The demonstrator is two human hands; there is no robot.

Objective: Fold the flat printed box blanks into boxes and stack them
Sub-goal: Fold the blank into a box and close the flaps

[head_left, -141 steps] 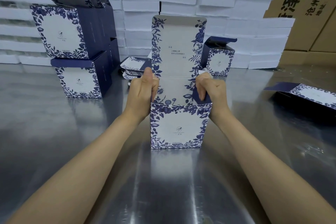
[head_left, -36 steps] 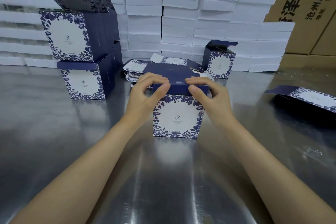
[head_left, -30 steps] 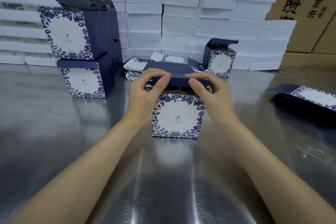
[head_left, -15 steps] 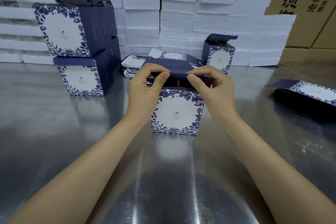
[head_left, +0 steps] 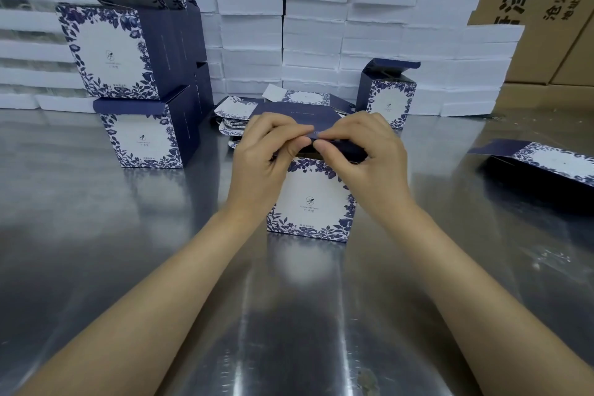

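Note:
A blue-and-white floral printed box (head_left: 310,202) stands upright on the steel table in front of me. Its dark blue lid flap (head_left: 295,114) is raised a little above the box opening. My left hand (head_left: 263,157) and my right hand (head_left: 369,157) pinch the lid's front edge between thumbs and fingers, close together at the middle. Behind the box lies a pile of flat printed blanks (head_left: 238,111). Folded boxes are stacked at the left, an upper one (head_left: 106,48) with its lid open on a lower one (head_left: 141,135).
One folded box (head_left: 390,100) with a half-open lid stands at the back right. Another flat blank (head_left: 546,161) lies at the right edge. White foam blocks (head_left: 315,26) are piled along the back, brown cartons (head_left: 546,10) beyond. The steel table (head_left: 289,315) reflects light.
The lid went from upright to folded down on the box, then lifted slightly. My hands have slid from the lid's corners toward the middle of its front edge.

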